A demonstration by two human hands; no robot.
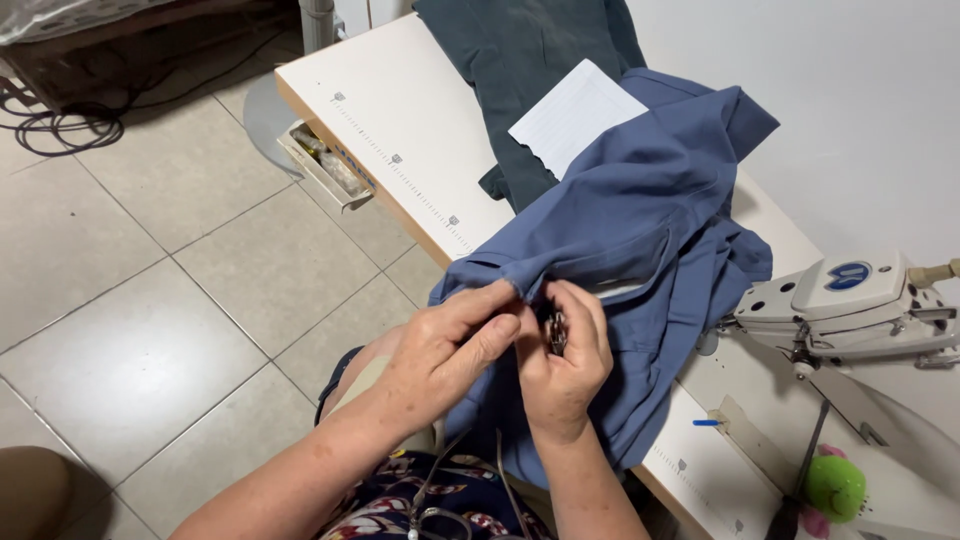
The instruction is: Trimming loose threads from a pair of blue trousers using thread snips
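A blue cloth garment (640, 210) lies heaped over the front edge of a white sewing table (400, 110) and hangs into my lap. My left hand (440, 350) pinches a folded edge of the blue cloth between thumb and fingers. Right beside it, touching it, my right hand (565, 365) is closed on a small dark metal tool (556, 330), perhaps thread snips, held against the same fold. The tool is mostly hidden by my fingers.
A white sewing machine (850, 305) stands at the right. A dark green cloth (530, 70) and a white lined paper (575, 115) lie at the back of the table. A green pincushion (835, 487) sits front right. An open drawer (325, 165) hangs under the table's left edge. Tiled floor (150, 300) at left.
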